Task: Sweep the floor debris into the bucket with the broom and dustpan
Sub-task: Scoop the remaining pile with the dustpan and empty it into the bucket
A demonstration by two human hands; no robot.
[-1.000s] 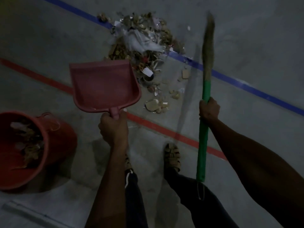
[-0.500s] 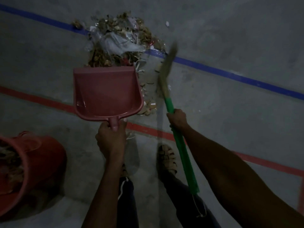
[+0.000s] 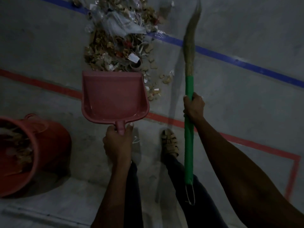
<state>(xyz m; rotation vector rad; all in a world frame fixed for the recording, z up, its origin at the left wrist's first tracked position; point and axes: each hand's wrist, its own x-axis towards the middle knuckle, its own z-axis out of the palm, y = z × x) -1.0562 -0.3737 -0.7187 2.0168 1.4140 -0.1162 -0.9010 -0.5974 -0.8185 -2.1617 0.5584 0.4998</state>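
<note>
Grey concrete floor (image 3: 230, 99): left hand (image 3: 117, 142) grips dustpan (image 3: 113, 97) by debris (image 3: 118, 40), right hand (image 3: 194, 106) grips broom (image 3: 189, 89).

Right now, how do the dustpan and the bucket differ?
The dustpan looks empty; the bucket already holds debris. The dustpan is shallow and held by its handle in the left hand; the bucket is deep and stands untouched on the floor. Both are reddish.

Dim light. Grey concrete floor (image 3: 238, 99), scuffed. Blue painted line (image 3: 230, 59) crossing diagonally; red line (image 3: 246, 142) nearer, turning a corner at right.
</note>
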